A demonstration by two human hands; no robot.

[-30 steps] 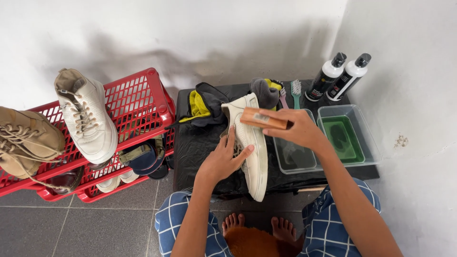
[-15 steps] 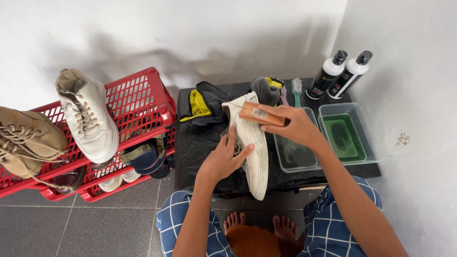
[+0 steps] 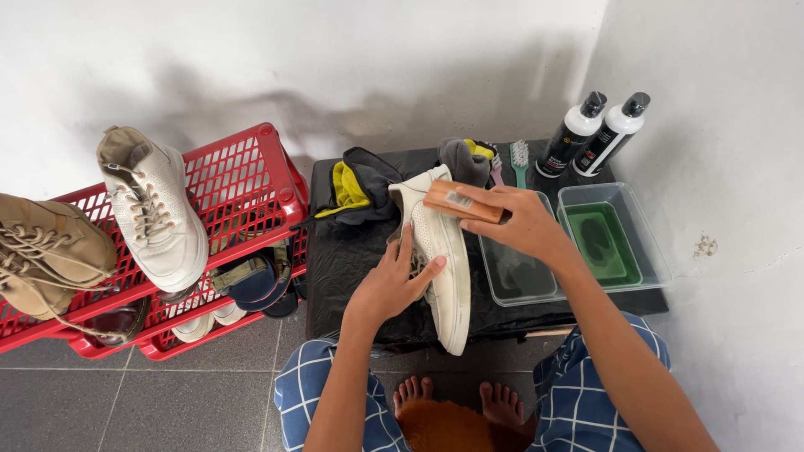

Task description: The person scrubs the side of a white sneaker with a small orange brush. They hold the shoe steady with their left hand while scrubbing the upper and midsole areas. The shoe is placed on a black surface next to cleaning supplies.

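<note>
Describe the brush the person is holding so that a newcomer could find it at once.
Start at the black-covered table against the white wall. On it lies a white shoe, steadied by the left hand. The right hand holds the wooden-backed brush over its toe end.

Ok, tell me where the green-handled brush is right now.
In the head view, the green-handled brush lies at the back of the black-covered table, right of the grey and yellow cloth and left of two black-and-white bottles.
</note>
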